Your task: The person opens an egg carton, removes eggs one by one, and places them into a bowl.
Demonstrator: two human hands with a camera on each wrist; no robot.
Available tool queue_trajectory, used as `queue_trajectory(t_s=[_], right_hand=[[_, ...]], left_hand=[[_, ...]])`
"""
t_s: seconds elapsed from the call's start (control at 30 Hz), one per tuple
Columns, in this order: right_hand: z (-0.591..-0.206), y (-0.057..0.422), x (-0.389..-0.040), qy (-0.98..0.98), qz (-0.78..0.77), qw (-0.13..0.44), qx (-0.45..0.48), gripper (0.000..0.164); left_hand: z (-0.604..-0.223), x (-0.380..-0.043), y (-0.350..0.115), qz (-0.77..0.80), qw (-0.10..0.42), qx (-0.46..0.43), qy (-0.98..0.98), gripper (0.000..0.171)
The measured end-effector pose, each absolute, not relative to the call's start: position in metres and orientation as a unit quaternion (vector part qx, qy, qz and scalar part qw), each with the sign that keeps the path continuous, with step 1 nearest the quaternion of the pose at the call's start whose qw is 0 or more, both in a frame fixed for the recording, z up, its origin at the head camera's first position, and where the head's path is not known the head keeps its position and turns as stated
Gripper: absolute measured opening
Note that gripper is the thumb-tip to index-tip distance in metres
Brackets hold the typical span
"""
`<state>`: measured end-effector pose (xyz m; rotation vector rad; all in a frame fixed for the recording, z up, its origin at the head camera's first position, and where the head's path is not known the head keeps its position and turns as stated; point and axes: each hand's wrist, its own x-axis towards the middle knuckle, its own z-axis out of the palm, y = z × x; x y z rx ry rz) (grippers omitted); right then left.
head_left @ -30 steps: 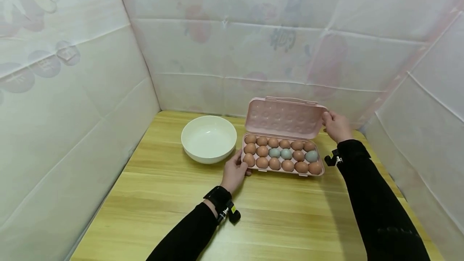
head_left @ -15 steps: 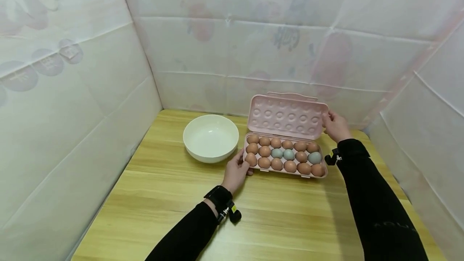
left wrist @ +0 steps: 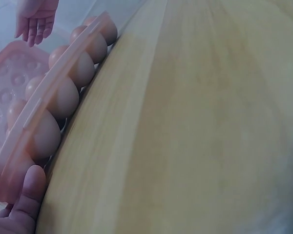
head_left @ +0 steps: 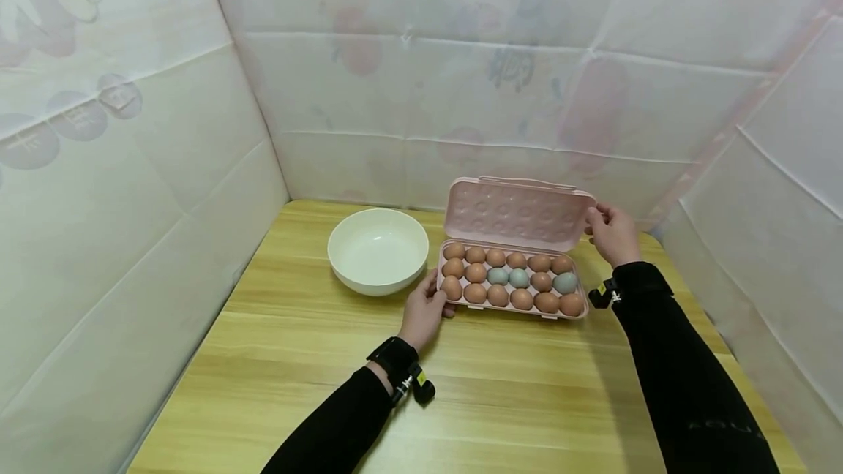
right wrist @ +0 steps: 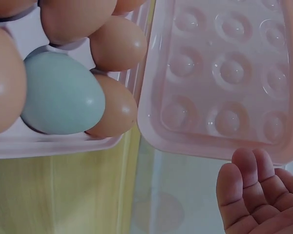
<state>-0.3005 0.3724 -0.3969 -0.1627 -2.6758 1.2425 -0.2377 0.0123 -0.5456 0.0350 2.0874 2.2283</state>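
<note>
A pink plastic egg carton [head_left: 487,306] lies on the table, its lid [head_left: 516,214] raised at the back. Brown eggs [head_left: 522,300] and a few pale blue-green eggs [head_left: 565,283] fill its rows. My left hand [head_left: 421,313] grips the carton's front left corner. In the left wrist view the thumb [left wrist: 34,183] lies against that corner; the other fingers are mostly hidden. At the lid's right edge, my right hand [head_left: 614,234] pinches the rim between thumb and forefinger. Several fingers [right wrist: 230,183] show loosely extended at the edge in the right wrist view.
A cream bowl [head_left: 378,254] stands close to the carton's left side. The wooden table [head_left: 461,401] extends toward the front. Pale printed sheets hang behind it as a back wall [head_left: 369,108], with a left wall [head_left: 151,225] and right wall [head_left: 784,218].
Carton, bowl and both hands keep nearly the same places. The whole view shifts slightly, and half a second ago the lid's inner dimples showed more plainly than they do now.
</note>
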Motion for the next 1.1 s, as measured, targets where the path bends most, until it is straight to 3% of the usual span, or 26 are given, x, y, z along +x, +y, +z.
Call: queue_trajectory(t_s=[1.1], right_hand=[[-0.421,0.387,-0.270,-0.906,0.410,0.094,-0.056,0.072]], left_hand=[[-0.524,-0.223,-0.009,0.691,0.070,0.013,0.719,0.067]])
